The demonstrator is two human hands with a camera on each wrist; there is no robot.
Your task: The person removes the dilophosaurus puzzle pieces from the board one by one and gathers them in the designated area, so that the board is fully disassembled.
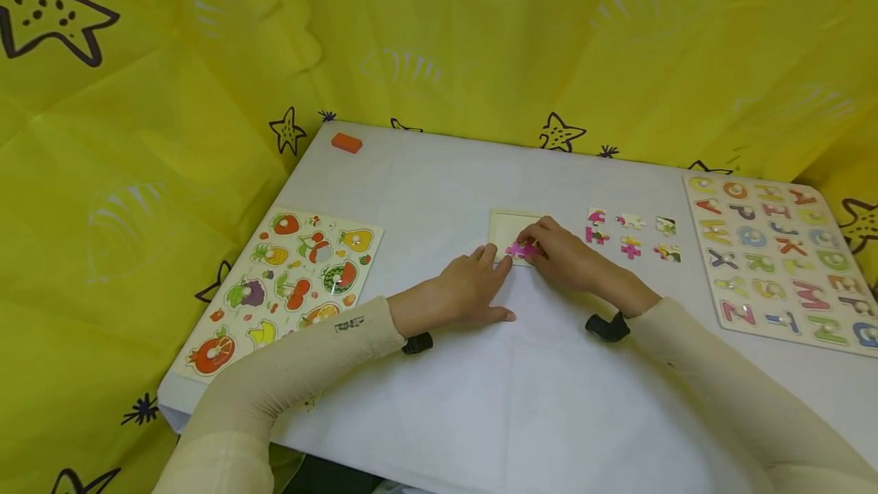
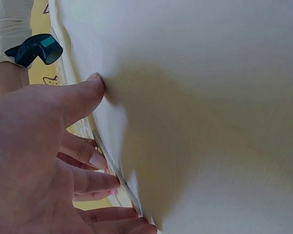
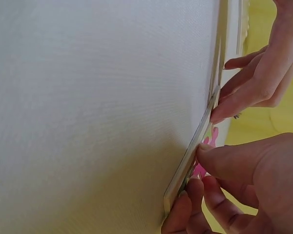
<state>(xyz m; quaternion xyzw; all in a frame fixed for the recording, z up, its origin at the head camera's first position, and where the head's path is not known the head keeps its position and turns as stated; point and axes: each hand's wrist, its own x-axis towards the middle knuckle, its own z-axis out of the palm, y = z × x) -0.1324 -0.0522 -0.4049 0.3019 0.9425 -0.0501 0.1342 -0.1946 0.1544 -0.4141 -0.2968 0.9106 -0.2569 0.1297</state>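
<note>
A small pale puzzle tray lies at the middle of the white table, with pink jigsaw pieces along its near side. My right hand pinches a pink jigsaw piece between thumb and fingers over the tray's near right part; the fingers partly hide it. The left hand has its fingers extended, fingertips touching the tray's near left edge, thumb apart and resting near the cloth. In the left wrist view the left hand has nothing in its grasp. Several loose jigsaw pieces lie right of the tray.
A fruit peg board lies on the left, partly under the left forearm. An alphabet board lies at the right. An orange block sits at the far left corner. Yellow patterned curtain surrounds the table.
</note>
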